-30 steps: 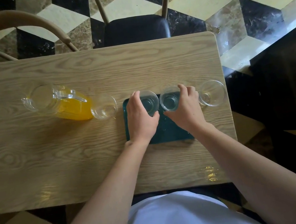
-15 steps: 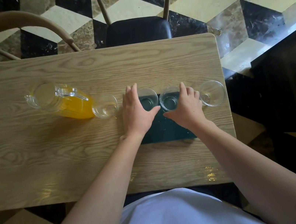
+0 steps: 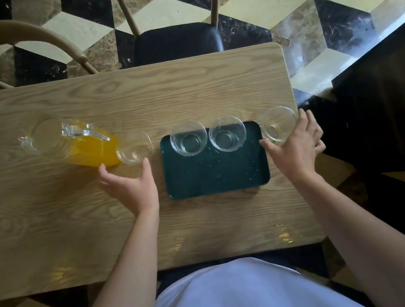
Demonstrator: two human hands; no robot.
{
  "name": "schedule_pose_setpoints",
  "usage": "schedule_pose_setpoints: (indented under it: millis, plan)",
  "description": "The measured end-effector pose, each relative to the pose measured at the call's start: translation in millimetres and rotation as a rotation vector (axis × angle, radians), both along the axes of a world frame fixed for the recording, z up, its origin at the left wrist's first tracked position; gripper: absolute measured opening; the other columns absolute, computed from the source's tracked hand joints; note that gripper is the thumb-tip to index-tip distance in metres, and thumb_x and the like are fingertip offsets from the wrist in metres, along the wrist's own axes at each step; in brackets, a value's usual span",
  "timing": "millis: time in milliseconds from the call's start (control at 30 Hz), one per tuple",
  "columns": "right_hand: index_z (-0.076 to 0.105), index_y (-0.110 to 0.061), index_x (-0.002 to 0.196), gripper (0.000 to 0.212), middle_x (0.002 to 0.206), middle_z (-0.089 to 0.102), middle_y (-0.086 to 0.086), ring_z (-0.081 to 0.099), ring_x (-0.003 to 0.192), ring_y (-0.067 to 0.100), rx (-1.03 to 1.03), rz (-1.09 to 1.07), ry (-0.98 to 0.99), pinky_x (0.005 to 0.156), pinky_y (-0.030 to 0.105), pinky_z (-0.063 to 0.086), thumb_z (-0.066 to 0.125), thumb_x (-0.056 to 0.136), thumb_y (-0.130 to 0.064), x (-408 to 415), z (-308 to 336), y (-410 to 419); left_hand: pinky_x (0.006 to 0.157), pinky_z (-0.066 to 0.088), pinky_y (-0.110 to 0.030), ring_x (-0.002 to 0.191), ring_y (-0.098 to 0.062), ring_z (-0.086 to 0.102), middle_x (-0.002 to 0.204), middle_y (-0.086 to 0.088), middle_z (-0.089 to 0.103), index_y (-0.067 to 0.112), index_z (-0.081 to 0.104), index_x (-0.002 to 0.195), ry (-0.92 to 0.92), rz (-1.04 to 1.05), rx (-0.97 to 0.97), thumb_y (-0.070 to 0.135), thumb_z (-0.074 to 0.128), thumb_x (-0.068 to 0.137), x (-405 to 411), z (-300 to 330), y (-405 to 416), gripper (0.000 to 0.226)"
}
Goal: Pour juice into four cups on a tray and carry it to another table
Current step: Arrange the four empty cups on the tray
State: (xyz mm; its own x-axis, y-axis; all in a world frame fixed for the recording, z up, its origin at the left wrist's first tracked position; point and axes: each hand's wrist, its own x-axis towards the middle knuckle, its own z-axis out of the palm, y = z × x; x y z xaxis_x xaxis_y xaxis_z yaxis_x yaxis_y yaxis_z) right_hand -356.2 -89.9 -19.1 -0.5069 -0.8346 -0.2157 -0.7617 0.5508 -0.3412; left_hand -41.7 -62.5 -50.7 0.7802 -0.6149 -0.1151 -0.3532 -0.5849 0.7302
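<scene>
Four clear cups are showing: two (image 3: 188,138) (image 3: 227,133) sitting on one dark tray (image 3: 215,175), two (image 3: 134,147) (image 3: 279,123) flanking it at 9 and 3 o'clock; one juice pitcher (image 3: 72,143) is standing leftmost

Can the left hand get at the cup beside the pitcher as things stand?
Probably yes. The left hand is open just short of the cup, thumb and fingers spread either side of it, with nothing between. The juice pitcher sits tight against the cup's far-left side, leaving little finger room there.
</scene>
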Motion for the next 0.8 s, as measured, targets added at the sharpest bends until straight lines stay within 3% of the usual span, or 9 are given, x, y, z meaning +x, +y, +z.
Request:
schedule_pose_setpoints:
  millis: [167,300,467,800]
  plan:
    - [0.015,-0.01,0.158,0.127,0.163,0.024,0.011,0.023,0.149,0.033,0.031,-0.121,-0.145,0.114,0.061,0.023,0.081,0.065,-0.065,-16,-13,-9,0.091,0.041,-0.032,0.137,-0.03,0.04,0.154,-0.012,0.034,0.02,0.027,0.15,0.033,0.0,0.05,0.048,0.084,0.073,-7,-1,-20,0.1]
    - [0.021,-0.014,0.156,0.116,0.157,0.032,0.008,0.029,0.146,0.029,-0.008,-0.067,-0.207,0.115,0.055,0.029,0.083,0.068,-0.056,-13,-17,-18,0.093,0.053,-0.042,0.132,-0.029,0.044,0.151,-0.011,0.036,0.027,0.025,0.149,0.028,0.013,0.099,0.053,0.084,0.07,-7,-2,-31,0.102]
    - [0.024,-0.014,0.155,0.105,0.152,0.035,0.009,0.037,0.14,0.026,-0.008,-0.016,-0.223,0.112,0.047,0.041,0.078,0.074,-0.053,-13,-20,-24,0.094,0.053,-0.051,0.13,-0.03,0.046,0.146,-0.01,0.043,0.024,0.031,0.145,-0.033,-0.054,0.094,0.054,0.083,0.068,-8,-3,-33,0.098]
    - [0.029,-0.018,0.151,0.1,0.146,0.038,0.008,0.044,0.134,0.027,0.044,0.034,-0.229,0.106,0.046,0.047,0.081,0.072,-0.048,-21,-17,-28,0.094,0.053,-0.052,0.127,-0.033,0.053,0.145,-0.013,0.046,0.015,0.036,0.146,-0.1,-0.092,0.173,0.046,0.085,0.074,-8,3,-56,0.092]
